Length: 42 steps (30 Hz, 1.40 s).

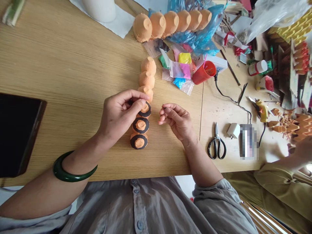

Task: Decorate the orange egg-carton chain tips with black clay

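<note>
An orange, bumpy strip (147, 79) lies lengthwise on the wooden table. Black rings circle the raised tips of its three nearest bumps, one of them a black ring (140, 125). My left hand (119, 113) reaches over the strip from the left, thumb and forefinger closed at the bump with the farthest ring; anything between those fingertips is too small to tell. To the right of the strip, my right hand (179, 122) is raised with thumb and forefinger pinched on a tiny dark piece (164, 107). It does not touch the strip.
Behind stand another orange strip (171, 23), colored clay packets (184, 58) and a red cup (204, 72). Black-handled scissors (216, 143) and a white adapter (233, 130) lie right. A dark tablet (19, 133) is left. Another person's arm (280, 165) is at the far right.
</note>
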Motion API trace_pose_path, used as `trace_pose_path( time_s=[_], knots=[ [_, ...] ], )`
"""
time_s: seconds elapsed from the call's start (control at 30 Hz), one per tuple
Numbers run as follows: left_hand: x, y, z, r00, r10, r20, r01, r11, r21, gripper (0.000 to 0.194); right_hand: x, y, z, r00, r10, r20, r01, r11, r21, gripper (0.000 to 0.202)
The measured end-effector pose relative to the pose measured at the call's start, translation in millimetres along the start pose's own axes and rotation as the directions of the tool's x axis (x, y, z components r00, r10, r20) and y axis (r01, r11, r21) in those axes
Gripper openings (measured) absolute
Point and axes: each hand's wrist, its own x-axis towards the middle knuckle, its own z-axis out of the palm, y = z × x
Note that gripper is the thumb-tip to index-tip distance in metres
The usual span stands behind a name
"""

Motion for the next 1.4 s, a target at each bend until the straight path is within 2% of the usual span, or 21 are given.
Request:
trace_pose_path(
  time_s=[0.1, 0.2, 0.27, 0.37, 0.53, 0.63, 0.8, 0.9, 1.13, 1.33, 1.4],
  knots=[
    [-2.7, 0.1, -0.4, 0.992, 0.121, 0.024, -0.123, 0.984, 0.127, 0.014, -1.0, -1.0, 2.1, 1.000, 0.003, 0.018, -0.003, 1.000, 0.006, 0.039],
    [-5.4, -3.4, 0.6, 0.961, 0.264, 0.083, -0.276, 0.938, 0.212, 0.021, -3.0, -2.5, 4.5, 0.999, 0.009, 0.046, -0.011, 1.000, 0.027, 0.036],
    [-7.2, -5.9, 1.6, 0.945, 0.302, 0.124, -0.325, 0.912, 0.250, 0.024, -4.4, -3.6, 6.2, 0.998, 0.020, 0.066, -0.023, 0.999, 0.033, 0.035],
    [-9.4, -8.3, 2.9, 0.936, 0.307, 0.173, -0.346, 0.893, 0.287, 0.024, -6.3, -5.1, 8.6, 0.994, 0.044, 0.097, -0.047, 0.999, 0.026, 0.035],
    [-11.1, -8.9, 5.0, 0.923, 0.312, 0.224, -0.364, 0.897, 0.249, 0.018, -8.1, -6.1, 11.8, 0.994, 0.054, 0.096, -0.056, 0.998, 0.024, 0.037],
    [-11.3, -8.8, 5.4, 0.929, 0.311, 0.200, -0.353, 0.907, 0.229, 0.015, -8.7, -6.7, 13.2, 0.995, 0.044, 0.087, -0.044, 0.999, 0.005, 0.038],
    [-11.0, -8.1, 3.8, 0.962, 0.251, 0.109, -0.271, 0.930, 0.249, 0.015, -8.1, -5.5, 12.2, 0.994, 0.075, 0.080, -0.074, 0.997, -0.016, 0.040],
    [-11.7, -7.7, 4.3, 0.956, 0.275, 0.102, -0.292, 0.920, 0.262, 0.018, -7.3, -3.0, 9.6, 0.995, 0.072, 0.068, -0.071, 0.997, -0.022, 0.041],
    [-13.9, -13.4, 7.6, 0.871, 0.460, 0.169, -0.490, 0.807, 0.328, 0.020, -10.0, -5.1, 9.3, 0.989, 0.101, 0.107, -0.107, 0.993, 0.051, 0.040],
    [-12.5, -20.7, 2.8, 0.769, 0.589, 0.250, -0.632, 0.638, 0.441, 0.021, -10.5, -6.4, 7.3, 0.977, 0.158, 0.143, -0.174, 0.979, 0.110, 0.036],
    [-12.6, -21.5, 1.1, 0.763, 0.594, 0.255, -0.636, 0.621, 0.458, 0.020, -10.6, -6.8, 5.7, 0.970, 0.188, 0.152, -0.204, 0.974, 0.095, 0.036]
  ],
)
